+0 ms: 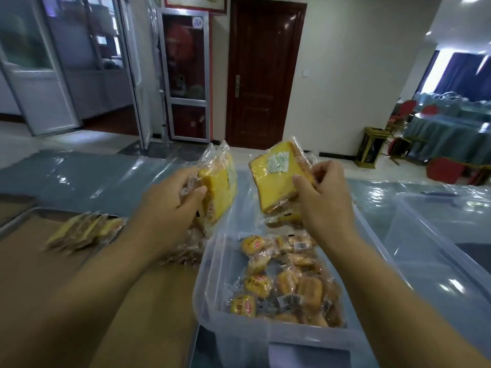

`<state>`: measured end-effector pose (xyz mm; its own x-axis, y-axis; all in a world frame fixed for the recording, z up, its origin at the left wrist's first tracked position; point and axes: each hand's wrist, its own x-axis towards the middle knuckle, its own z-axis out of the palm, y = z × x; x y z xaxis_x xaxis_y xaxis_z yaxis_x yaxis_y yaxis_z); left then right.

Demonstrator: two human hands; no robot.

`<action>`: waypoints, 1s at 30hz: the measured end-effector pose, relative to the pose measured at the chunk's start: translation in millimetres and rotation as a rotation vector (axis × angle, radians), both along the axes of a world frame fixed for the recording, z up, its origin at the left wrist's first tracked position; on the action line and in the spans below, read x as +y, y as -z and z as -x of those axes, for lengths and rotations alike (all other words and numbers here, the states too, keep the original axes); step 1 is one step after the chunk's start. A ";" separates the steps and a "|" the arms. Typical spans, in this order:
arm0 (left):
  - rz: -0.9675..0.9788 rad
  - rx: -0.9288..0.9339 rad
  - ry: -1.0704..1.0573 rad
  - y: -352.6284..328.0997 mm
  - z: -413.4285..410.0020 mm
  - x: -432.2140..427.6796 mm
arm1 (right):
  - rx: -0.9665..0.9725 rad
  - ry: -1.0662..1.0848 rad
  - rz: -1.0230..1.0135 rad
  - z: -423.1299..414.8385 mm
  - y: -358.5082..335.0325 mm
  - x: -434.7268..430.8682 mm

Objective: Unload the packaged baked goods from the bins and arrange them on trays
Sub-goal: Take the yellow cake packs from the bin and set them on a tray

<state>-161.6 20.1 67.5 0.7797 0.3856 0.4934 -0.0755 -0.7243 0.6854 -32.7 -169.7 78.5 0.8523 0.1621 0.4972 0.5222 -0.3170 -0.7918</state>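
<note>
My left hand (170, 208) grips a clear-wrapped pack of yellow sliced bread (219, 187), held upright above the left rim of the clear plastic bin (204, 264). My right hand (322, 197) pinches a second wrapped bread pack (273, 176), lifted over the far end of the same bin. Several small wrapped buns and cakes (281, 282) lie in the bin's near half. On the brown-lined tray (29, 251) at the left, a few wrapped bread packs (85, 231) lie in a row. More wrapped packs (186, 251) sit partly hidden under my left wrist.
A second clear bin (438, 240) stands to the right on the plastic-covered blue table (87, 176). Beyond the table are a dark wooden door (263, 75), a bin stand (370, 151) and red chairs (446, 168) at a covered table.
</note>
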 end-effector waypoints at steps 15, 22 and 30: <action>0.081 0.158 -0.148 66.0 211.4 168.3 | 0.181 -0.191 0.109 173.6 55.8 183.7; 0.295 0.262 -0.119 116.9 253.9 238.2 | 0.248 -0.203 0.262 214.6 108.8 257.0; 0.438 0.328 -0.191 158.9 250.9 316.5 | 0.383 -0.289 0.271 200.4 163.8 344.8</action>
<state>-412.5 336.7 -91.4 0.7615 0.6482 0.0007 0.2954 -0.3480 0.8897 -233.0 175.1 -85.3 0.8658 0.4958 0.0683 0.3089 -0.4220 -0.8524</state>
